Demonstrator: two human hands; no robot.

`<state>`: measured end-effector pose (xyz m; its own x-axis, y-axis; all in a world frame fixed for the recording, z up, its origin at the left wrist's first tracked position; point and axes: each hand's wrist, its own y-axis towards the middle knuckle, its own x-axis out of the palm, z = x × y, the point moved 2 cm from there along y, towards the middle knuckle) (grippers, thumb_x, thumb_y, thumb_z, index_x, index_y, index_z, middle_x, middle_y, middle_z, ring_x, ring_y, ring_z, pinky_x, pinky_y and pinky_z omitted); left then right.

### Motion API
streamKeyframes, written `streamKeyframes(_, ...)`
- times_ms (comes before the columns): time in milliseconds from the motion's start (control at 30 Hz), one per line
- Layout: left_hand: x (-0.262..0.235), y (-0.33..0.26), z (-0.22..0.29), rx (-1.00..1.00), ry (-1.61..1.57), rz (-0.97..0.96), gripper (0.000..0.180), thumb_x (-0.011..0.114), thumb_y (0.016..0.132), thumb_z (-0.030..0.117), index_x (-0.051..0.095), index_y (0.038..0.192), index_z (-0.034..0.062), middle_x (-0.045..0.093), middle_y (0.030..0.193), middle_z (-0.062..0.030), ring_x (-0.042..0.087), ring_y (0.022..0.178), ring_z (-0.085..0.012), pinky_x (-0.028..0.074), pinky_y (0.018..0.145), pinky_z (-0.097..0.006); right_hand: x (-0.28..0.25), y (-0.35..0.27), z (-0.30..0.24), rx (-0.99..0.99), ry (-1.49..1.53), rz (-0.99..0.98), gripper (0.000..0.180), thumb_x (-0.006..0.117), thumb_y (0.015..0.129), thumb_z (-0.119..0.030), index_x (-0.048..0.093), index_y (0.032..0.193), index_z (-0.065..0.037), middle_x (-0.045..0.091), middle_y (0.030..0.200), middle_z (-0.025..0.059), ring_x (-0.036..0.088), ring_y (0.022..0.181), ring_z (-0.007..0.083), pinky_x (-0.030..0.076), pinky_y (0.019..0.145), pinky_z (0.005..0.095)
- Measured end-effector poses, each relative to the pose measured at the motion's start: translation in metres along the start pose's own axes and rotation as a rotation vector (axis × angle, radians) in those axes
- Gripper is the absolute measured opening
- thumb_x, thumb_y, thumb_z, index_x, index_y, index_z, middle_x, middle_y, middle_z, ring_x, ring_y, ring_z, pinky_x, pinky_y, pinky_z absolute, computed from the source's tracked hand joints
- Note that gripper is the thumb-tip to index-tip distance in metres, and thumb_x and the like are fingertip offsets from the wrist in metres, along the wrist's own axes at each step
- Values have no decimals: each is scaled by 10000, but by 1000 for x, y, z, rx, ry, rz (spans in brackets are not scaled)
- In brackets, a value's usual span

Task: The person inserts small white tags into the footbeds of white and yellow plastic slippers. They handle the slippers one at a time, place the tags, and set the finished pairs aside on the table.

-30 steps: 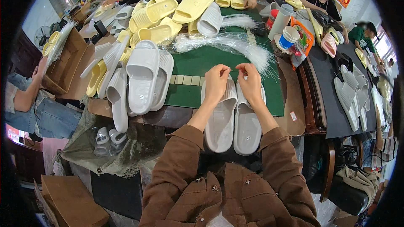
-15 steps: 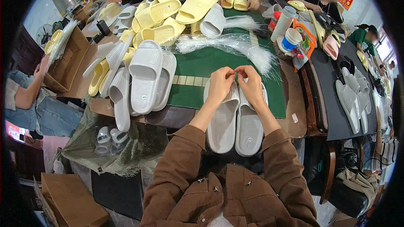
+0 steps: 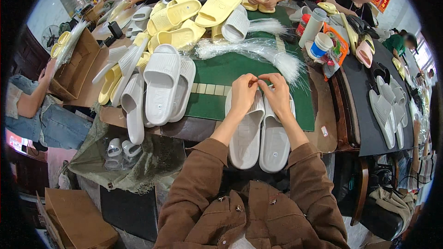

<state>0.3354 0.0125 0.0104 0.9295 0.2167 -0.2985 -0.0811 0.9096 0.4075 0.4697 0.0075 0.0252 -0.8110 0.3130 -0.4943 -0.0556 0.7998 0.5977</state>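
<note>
A pair of grey slide slippers lies side by side at the table's near edge, toes away from me: the left slipper (image 3: 244,145) and the right slipper (image 3: 274,146). Above their straps my left hand (image 3: 243,93) and my right hand (image 3: 277,94) meet fingertip to fingertip. Both are pinched closed; whatever sits between the fingers is too small to make out. Beyond them, a bundle of thin clear plastic strands (image 3: 287,64) rests on the green mat (image 3: 205,109). To the left, more grey slides (image 3: 162,87) lean against one another.
Yellow slides (image 3: 177,13) are heaped at the back left, beside an open cardboard box (image 3: 76,71). At the right stand a pale cylinder (image 3: 314,27) and a white-and-blue tub (image 3: 321,45). Across the table another person's hands (image 3: 260,2) handle yellow slides.
My hands stay together over the grey slides, with the fingers shifting slightly. Across the table, the other person's hands and yellow slides have moved a little. The whole view has shifted slightly.
</note>
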Motion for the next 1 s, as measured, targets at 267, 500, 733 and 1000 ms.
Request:
streamKeyframes(267,3,1,2,-18,-3,-6,107,645,827,50,662,896,-30,671,811,-138,652,698,-214,504,650,-331,-3,0,-1,25,60,13,78,687,786,-66,690,857,-34,654,843,106,609,798,278,472,728,367)
streamKeyframes(500,6,-1,-1,66,53,11,90,641,815,35,662,886,-17,668,825,-156,655,706,-244,501,646,-336,-3,3,5,181,320,13,93,618,897,-100,594,942,-23,669,959,95,600,819,146,457,617,272)
streamKeyframes(733,3,1,-2,14,-20,83,85,631,821,31,632,884,-26,648,770,-132,628,654,-224,482,616,-325,-28,16,26,541,1445,97,62,493,969,-93,517,1005,-49,558,1273,144,516,1247,283,571,820,270)
streamKeyframes(1000,6,-6,2,194,115,132,348,567,835,-28,540,1179,13,353,1415,-208,402,1271,-363,387,1001,-399,-76,12,19,506,1573,281,125,517,987,-157,541,1010,-37,440,739,-3,396,638,83,368,543,192)
